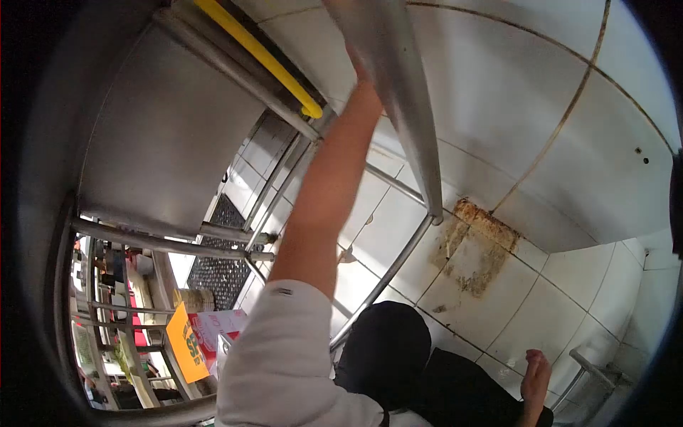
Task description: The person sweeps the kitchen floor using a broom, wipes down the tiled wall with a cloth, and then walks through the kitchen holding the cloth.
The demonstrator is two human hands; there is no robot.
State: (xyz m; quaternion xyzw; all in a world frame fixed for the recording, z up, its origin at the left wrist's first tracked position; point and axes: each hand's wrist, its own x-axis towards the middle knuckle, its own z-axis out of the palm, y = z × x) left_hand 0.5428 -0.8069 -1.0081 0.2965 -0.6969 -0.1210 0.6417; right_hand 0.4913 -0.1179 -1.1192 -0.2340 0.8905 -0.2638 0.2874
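My left arm, in a white short sleeve, stretches upward past a grey metal post (405,92). Only the edge of my left hand (361,72) shows beside that post; its fingers are hidden behind the metal. A yellow pole (263,60) lies to the left of the hand, next to a metal rail. At the lower right, my right hand (535,377) hangs over the tiled floor, with its fingers curled in and nothing visible in them. Black clothing (462,388) covers my legs between the two arms.
Metal frame bars (391,274) cross the white tiled floor (512,320). A rusty brown stain (477,249) marks the wall base. On the left are a steel panel (163,128), a black perforated mat (220,249), an orange sign (188,345) and shelving (114,320).
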